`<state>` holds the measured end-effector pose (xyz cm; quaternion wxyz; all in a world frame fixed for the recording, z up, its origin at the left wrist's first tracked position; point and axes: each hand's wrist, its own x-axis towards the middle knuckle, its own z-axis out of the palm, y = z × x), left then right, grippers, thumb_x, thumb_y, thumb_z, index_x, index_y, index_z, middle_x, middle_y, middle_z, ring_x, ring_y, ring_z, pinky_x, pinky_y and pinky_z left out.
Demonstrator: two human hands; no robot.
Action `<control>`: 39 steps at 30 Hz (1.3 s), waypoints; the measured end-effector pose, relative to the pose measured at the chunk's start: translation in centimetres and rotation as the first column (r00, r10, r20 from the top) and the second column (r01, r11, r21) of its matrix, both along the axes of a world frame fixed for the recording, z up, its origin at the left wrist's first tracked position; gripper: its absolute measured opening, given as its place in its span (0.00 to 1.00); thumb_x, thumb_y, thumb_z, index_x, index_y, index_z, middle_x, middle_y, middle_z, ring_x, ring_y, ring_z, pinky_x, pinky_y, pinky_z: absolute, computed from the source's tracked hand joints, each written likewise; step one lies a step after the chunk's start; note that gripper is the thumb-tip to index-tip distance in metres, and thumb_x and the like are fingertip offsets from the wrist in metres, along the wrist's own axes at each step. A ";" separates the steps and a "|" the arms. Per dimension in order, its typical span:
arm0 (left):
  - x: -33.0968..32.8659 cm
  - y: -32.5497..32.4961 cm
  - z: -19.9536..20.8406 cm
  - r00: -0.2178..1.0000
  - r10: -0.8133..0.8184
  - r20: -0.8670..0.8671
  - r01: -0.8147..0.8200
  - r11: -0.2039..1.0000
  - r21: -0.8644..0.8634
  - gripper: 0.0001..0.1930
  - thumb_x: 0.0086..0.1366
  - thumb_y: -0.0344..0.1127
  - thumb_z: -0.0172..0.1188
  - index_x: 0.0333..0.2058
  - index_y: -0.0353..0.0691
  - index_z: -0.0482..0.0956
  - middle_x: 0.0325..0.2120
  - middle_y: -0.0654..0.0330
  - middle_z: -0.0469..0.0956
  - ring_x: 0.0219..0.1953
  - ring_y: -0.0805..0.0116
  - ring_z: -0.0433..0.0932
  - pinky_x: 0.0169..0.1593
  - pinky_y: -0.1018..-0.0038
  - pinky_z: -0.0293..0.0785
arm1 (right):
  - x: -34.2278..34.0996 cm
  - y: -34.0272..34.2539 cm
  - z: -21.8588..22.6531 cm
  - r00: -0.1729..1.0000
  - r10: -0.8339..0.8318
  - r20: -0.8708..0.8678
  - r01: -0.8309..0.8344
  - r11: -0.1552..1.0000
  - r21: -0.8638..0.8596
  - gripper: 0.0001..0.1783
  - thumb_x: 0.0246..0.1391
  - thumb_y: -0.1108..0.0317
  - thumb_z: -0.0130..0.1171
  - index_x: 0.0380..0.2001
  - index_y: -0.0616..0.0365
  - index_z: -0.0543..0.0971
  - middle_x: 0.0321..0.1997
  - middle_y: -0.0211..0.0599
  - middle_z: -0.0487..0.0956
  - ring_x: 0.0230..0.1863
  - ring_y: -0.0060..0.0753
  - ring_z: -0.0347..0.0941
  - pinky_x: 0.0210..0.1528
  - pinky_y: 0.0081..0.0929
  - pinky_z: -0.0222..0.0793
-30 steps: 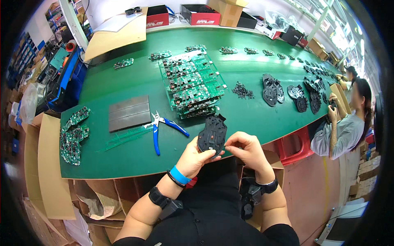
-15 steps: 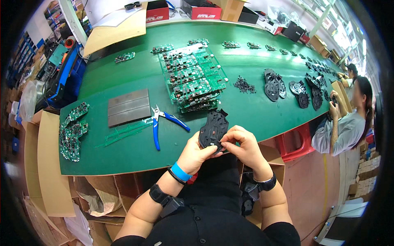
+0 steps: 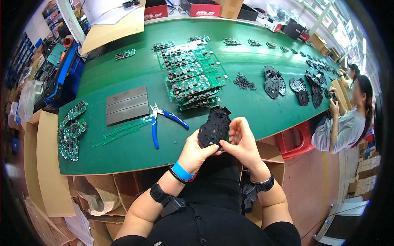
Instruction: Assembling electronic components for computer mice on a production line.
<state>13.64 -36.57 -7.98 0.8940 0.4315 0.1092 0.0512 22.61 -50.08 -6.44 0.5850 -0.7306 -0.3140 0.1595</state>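
Both of my hands hold a black plastic mouse base shell [image 3: 214, 127] just above the near edge of the green table [image 3: 123, 74]. My left hand [image 3: 196, 151] grips its lower left side from underneath. My right hand [image 3: 242, 139] grips its right side, with the fingers curled over the rim and the thumb near the bottom. The shell's inner side faces me. Blue-handled cutters [image 3: 158, 119] lie on the table just left of my hands.
A stack of green circuit boards [image 3: 188, 78] lies beyond the shell. A grey ribbed block [image 3: 126, 105] and more boards [image 3: 70, 129] lie to the left. Black shells [image 3: 273, 82] and small black parts [image 3: 244, 82] lie to the right, where another person [image 3: 342, 123] sits. A red bin [image 3: 295, 141] stands nearby.
My hands have closed in around the shell and turned it slightly; my right hand has moved from its right edge to wrap further over it.
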 end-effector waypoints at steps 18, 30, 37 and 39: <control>0.5 -0.4 0.6 0.989 0.120 -0.081 -0.112 0.989 0.098 0.19 0.50 0.21 0.58 0.43 0.31 0.67 0.33 0.58 0.74 0.30 0.70 0.77 0.31 0.79 0.79 | -0.5 0.3 0.0 0.858 0.162 -0.488 0.010 0.944 0.330 0.38 0.45 0.84 0.55 0.57 0.56 0.51 0.30 0.37 0.69 0.28 0.25 0.71 0.30 0.27 0.76; 1.6 0.0 0.2 0.973 -0.221 -0.057 0.218 0.974 -0.055 0.13 0.62 0.29 0.52 0.45 0.35 0.66 0.36 0.54 0.74 0.39 0.65 0.76 0.44 0.73 0.75 | 20.0 -13.9 -0.3 0.711 -0.655 -0.255 0.695 0.599 0.398 0.26 0.42 0.80 0.59 0.47 0.63 0.62 0.24 0.31 0.71 0.16 0.18 0.63 0.15 0.14 0.57; 1.3 0.0 -0.1 0.970 -0.229 -0.082 0.239 0.959 0.150 0.08 0.63 0.28 0.50 0.41 0.34 0.69 0.33 0.55 0.75 0.35 0.68 0.77 0.40 0.77 0.75 | 31.7 -20.7 -1.7 0.273 -0.935 -0.228 0.953 0.230 0.198 0.26 0.42 0.81 0.58 0.46 0.64 0.61 0.30 0.43 0.73 0.21 0.29 0.73 0.17 0.17 0.68; 1.3 0.0 -0.3 0.970 -0.228 -0.086 0.239 0.961 0.140 0.08 0.63 0.27 0.50 0.40 0.34 0.69 0.33 0.55 0.75 0.35 0.68 0.77 0.40 0.77 0.75 | 33.1 -20.3 -2.0 0.297 -0.913 -0.279 0.948 0.247 0.201 0.25 0.42 0.81 0.58 0.45 0.65 0.62 0.30 0.43 0.73 0.22 0.31 0.73 0.18 0.18 0.69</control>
